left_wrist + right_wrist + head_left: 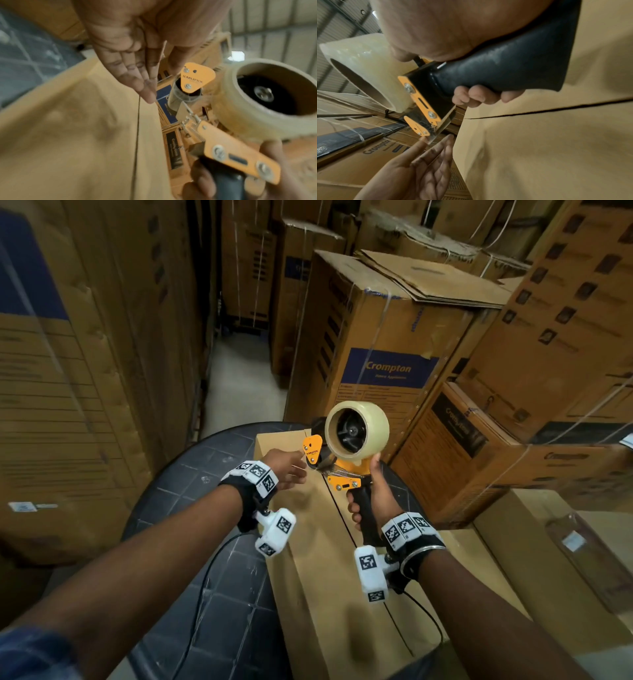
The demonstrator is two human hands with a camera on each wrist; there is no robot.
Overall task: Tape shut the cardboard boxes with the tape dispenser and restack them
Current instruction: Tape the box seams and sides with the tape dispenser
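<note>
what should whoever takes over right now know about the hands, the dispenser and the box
Right hand grips the black handle of the orange tape dispenser with its clear tape roll, held up above the plain brown cardboard box.
Left hand is open, fingers straight, reaching to the dispenser's front end; whether it touches the tape end is unclear.
The box lies on the dark round table, flaps closed, centre seam bare.
Done: dispenser in hand. Left: tape this seam, then restack.

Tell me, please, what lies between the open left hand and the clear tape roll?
The dispenser's orange triangular plate sits between left hand and tape roll, clearest in the left wrist view.
</note>
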